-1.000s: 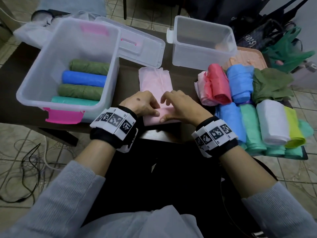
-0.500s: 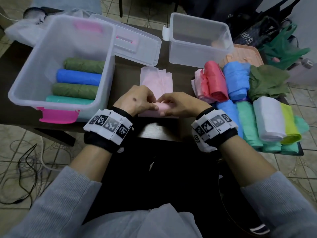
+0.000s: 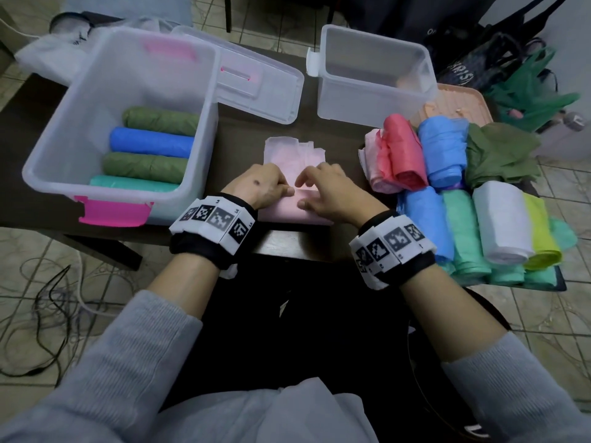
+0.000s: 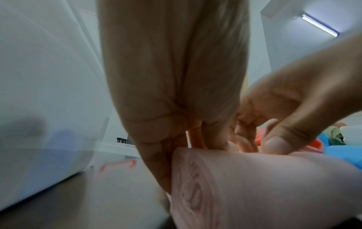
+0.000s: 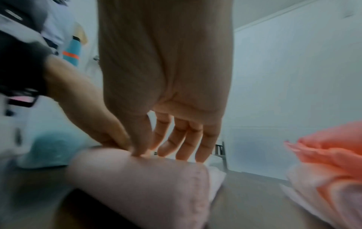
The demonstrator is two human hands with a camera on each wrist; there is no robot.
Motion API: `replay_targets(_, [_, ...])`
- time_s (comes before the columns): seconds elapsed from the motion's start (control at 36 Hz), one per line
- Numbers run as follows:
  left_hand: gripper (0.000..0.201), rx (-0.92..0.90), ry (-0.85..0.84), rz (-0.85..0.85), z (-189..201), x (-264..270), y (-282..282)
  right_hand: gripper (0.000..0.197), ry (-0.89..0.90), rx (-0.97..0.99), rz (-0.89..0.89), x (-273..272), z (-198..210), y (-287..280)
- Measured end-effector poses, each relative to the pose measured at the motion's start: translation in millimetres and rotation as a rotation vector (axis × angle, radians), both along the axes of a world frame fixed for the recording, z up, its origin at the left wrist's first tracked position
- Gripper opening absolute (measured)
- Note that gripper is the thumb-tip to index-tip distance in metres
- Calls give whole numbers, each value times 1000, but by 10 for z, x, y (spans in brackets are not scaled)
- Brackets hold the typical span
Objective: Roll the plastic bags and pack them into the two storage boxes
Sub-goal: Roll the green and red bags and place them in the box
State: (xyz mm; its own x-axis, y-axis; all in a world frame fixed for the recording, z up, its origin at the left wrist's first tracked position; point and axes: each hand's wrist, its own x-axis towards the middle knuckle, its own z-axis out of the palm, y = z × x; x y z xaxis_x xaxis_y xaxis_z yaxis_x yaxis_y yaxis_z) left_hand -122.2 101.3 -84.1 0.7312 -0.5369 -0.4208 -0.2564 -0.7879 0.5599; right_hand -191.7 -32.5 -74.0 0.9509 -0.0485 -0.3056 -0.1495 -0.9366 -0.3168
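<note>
1. Pink plastic, partly rolled into a soft tube, lies at the near edge of the table: the pink bag (image 3: 295, 207) sits under both hands, its unrolled flat end stretching toward the far side.
2. Fingers of the left hand (image 3: 257, 187) curl over the roll's left end, thumb and fingertips (image 4: 216, 139) pressing on top of it.
3. Fingers of the right hand (image 3: 332, 193) bend down over the roll's right part, with the thumb (image 5: 140, 136) pressing its top, so both hands grasp the same bag.
4. Left of the hands stands a clear storage box (image 3: 80, 116) with pink latches, holding four rolled bags side by side: green, blue, green and teal (image 3: 134, 182).
5. Its lid (image 3: 259, 78) lies open just behind it.
6. On the far right stands a second clear box (image 3: 374, 91).
7. Right of the hands, a pile of bags (image 3: 463, 199) in red, blue, green, white and yellow lies close together.
8. Dark brown table (image 3: 236, 135) surface shows between the boxes.
</note>
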Motion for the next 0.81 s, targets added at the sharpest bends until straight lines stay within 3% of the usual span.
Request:
replay_targets(0.11, [25,-7,-16,5,-17,35,-2,27,-123,-103,46,-115,-22,212])
replay_targets(0.28, [15,-161,-171,72,-69,42,7,46,-121,-185,67,-286,-76,351])
replay_targets(0.44, [17,-85,-242,66,-63,-13,10,40,-127,-289,93,-256,-92,359])
replay_targets(0.56, [22,-58,-238,29,-9,-31,8,33,-85,-265,66,-120,-39,331])
replay_targets(0.81, [37,-88,-179,-29,50,-28,40,41,114,-89,62,206,158,100])
